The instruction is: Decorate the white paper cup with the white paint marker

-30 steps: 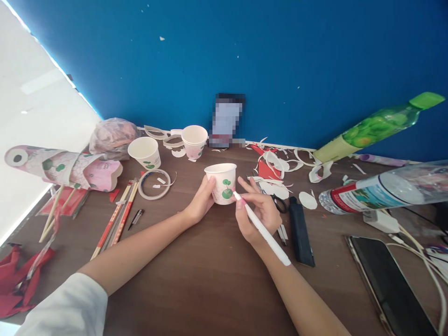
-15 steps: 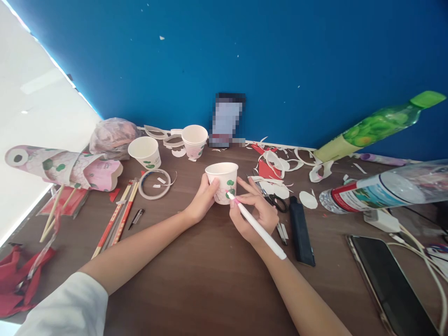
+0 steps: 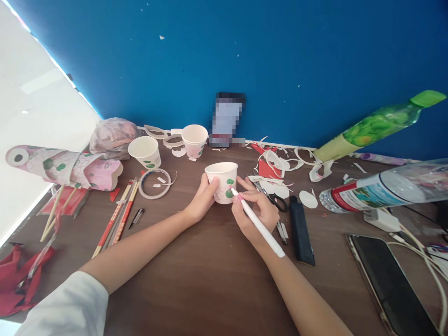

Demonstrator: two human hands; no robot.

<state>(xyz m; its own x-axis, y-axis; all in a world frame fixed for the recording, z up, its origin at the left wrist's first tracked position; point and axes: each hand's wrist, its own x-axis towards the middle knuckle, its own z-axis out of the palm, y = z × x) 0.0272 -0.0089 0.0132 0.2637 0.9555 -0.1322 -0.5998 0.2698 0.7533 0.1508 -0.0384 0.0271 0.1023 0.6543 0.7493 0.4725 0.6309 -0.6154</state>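
Observation:
A white paper cup (image 3: 222, 171) with green leaves and pink print stands upright at the middle of the desk. My left hand (image 3: 204, 199) grips its left side, thumb on the front wall. Between the thumb and fingers of my right hand (image 3: 258, 212) is a white marker pen (image 3: 261, 227) with a pink collar. Its tip meets, or nearly meets, the cup's front by the lower green leaf. The outer fingers of that hand reach toward the cup's right side.
More paper cups (image 3: 194, 137) stand behind, near a tape roll (image 3: 142, 189) and a propped phone (image 3: 227, 120). Scissors (image 3: 278, 201), a dark case (image 3: 301, 235) and paper scraps (image 3: 276, 161) lie right. Two bottles (image 3: 373, 193) and another phone (image 3: 388, 280) are farther right; a pink paper-cup rocket shape (image 3: 66, 169) lies left.
The marker's tip has shifted slightly right and up across the cup's front, and my right hand has moved a little with it. My left hand and the cup have hardly moved.

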